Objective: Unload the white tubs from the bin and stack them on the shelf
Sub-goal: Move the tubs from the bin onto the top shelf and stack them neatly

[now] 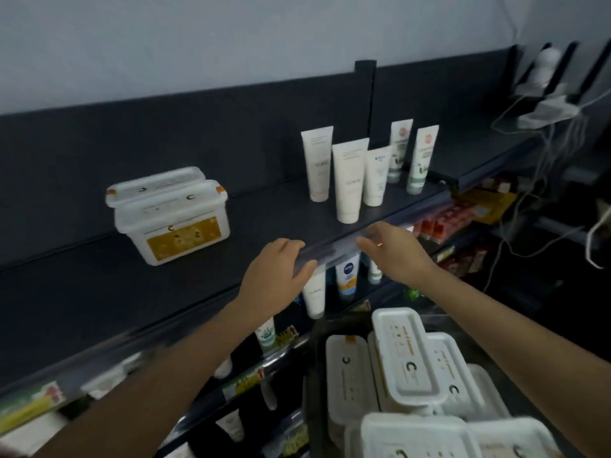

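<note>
left hand [274,272] slack, empty, fingers on shelf [99,292] front edge | right hand [393,249] flat, empty, at the same edge | shelved tubs [172,213] left, set back | upright tubes [350,173] behind right hand (crowding that end) | binned tubs [406,358] piled in bin [314,375] below

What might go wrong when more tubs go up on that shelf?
The upright white squeeze tubes stand near the front edge of the dark shelf, close to the right hand; a passing tub might topple them. The white lidded tubs lie piled unevenly in the black bin, so lifting one may shift the others.
</note>
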A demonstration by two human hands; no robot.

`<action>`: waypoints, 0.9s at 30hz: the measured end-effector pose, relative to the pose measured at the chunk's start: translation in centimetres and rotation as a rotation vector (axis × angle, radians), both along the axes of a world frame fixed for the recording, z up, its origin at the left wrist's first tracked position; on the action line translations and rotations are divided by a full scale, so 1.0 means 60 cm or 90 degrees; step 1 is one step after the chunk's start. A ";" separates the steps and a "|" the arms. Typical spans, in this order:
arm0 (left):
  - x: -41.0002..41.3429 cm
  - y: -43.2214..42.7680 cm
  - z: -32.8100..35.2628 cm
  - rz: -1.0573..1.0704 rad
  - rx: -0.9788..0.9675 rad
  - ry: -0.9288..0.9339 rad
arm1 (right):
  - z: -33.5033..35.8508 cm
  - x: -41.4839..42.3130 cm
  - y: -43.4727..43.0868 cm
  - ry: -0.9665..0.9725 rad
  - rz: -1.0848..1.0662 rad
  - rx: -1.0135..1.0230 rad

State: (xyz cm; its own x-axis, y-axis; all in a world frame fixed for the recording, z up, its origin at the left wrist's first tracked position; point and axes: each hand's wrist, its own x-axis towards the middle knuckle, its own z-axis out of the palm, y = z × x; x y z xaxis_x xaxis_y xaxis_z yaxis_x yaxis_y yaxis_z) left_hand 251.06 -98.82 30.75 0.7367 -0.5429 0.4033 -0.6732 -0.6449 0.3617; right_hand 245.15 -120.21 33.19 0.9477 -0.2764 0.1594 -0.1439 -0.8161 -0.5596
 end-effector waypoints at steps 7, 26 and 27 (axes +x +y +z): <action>-0.088 -0.114 -0.116 -0.058 0.072 0.179 | -0.136 -0.131 -0.136 0.102 -0.147 0.018; -0.114 -0.232 -0.292 0.064 0.002 0.742 | -0.313 -0.292 -0.138 0.407 0.021 0.271; -0.114 -0.231 -0.296 0.064 -0.013 0.752 | -0.315 -0.291 -0.135 0.408 0.046 0.245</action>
